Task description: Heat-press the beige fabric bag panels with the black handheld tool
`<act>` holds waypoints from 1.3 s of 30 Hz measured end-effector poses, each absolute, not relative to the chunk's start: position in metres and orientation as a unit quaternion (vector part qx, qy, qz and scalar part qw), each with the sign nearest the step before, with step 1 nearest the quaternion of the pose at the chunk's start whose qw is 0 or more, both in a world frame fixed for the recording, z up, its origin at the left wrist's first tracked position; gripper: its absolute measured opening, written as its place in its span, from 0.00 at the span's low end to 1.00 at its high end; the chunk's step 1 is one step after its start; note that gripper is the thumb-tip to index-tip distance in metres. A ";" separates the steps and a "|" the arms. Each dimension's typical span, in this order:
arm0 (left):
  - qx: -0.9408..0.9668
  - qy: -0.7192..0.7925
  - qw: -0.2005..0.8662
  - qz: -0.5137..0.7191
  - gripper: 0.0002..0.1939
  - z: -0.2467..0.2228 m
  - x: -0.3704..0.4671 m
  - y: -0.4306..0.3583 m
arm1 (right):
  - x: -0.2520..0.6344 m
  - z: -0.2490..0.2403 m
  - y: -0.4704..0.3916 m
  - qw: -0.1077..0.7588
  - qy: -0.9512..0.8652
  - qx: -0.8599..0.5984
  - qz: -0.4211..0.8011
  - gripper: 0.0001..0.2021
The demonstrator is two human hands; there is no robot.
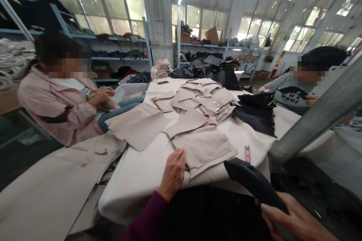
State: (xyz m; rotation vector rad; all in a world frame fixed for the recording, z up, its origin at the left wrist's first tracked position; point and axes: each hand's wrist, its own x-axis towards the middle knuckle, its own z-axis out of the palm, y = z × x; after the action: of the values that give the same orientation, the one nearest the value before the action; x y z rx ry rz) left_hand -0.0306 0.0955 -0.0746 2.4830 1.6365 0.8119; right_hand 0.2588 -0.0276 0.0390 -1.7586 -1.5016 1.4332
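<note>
My left hand (pixel 174 171) rests at the near left corner of a beige fabric panel (pixel 203 145), fingers curled together on its edge. A zipper edge runs along the panel's left side. In my right hand (pixel 294 214), at the lower right, is a black curved handheld tool (pixel 251 177). Its front end reaches the panel's near right corner; whether they touch I cannot tell. Pink-handled thread snips (pixel 247 154) lie on the table just beyond the tool.
Beige pieces are heaped (pixel 198 101) on the white-covered table (pixel 135 180). Black pieces (pixel 254 115) lie to the right, near a slanted metal post (pixel 319 116). One person (pixel 65 98) sits at left, another (pixel 288 83) at right. More beige panels (pixel 56 180) spread at lower left.
</note>
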 end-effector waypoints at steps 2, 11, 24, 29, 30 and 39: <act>0.808 0.533 0.013 0.250 0.25 -0.083 -0.037 0.093 | 0.246 0.034 -0.020 0.195 -0.548 -0.615 0.533 0.20; 0.806 0.521 0.051 0.277 0.24 -0.088 -0.039 0.094 | 0.189 0.022 0.007 0.155 -0.563 -0.583 0.564 0.11; 0.815 0.516 0.069 0.257 0.23 -0.086 -0.040 0.092 | 0.195 0.027 0.028 0.174 -0.576 -0.606 0.520 0.15; 0.812 0.517 0.070 0.262 0.23 -0.086 -0.040 0.093 | 0.195 0.026 0.014 0.133 -0.570 -0.596 0.549 0.11; 0.812 0.517 0.070 0.263 0.22 -0.086 -0.041 0.093 | 0.192 0.023 0.013 0.127 -0.568 -0.593 0.556 0.10; 0.809 0.524 0.062 0.258 0.21 -0.088 -0.039 0.094 | 0.177 0.011 0.018 0.135 -0.584 -0.586 0.545 0.06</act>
State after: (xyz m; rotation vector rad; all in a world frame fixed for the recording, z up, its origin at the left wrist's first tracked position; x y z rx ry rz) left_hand -0.0393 0.0935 -0.0878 2.4479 1.5839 0.7808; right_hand 0.1765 0.0178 0.0105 -1.6986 -1.6925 1.5787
